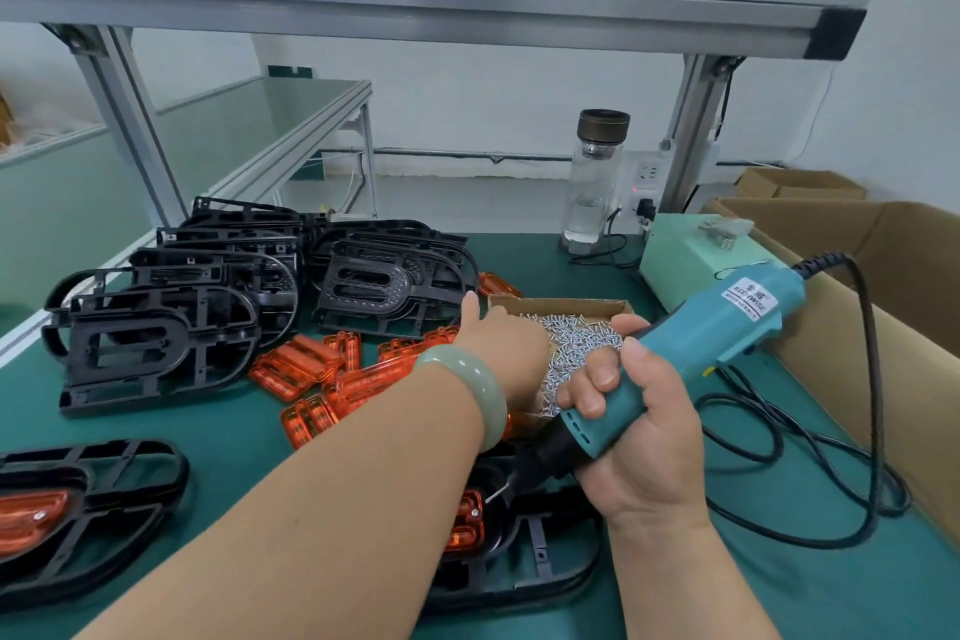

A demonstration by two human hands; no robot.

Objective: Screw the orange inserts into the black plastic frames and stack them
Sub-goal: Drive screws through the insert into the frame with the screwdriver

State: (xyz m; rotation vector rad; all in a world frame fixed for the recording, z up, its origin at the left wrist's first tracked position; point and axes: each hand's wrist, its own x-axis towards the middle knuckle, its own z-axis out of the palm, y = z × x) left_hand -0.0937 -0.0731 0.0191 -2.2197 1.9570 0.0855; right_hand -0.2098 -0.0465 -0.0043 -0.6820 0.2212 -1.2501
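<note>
Now the black frame [540,561] at lower centre, with its orange insert [466,522] seated, lies flat, long axis roughly left to right. It looks light, stiff and thin-ribbed, so best held by the rim. The right hand [639,426] grips the electric screwdriver [701,353], bit angled down-left. The left hand [498,343] reaches into the screw box [582,309], fingertips hidden.

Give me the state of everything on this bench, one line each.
Near frame: flat, insert in place.
Left frame: flat, its insert in place too.
Bare frames: piled, nothing fitted.
Loose inserts: heaped on the mat.
Screw box: open, holds screws.
Screwdriver: tilted, bit down at the near frame.
Bottle: upright, capped.
Left hand: in the screw box, fingers hidden.
Right hand: grips the screwdriver.
</note>
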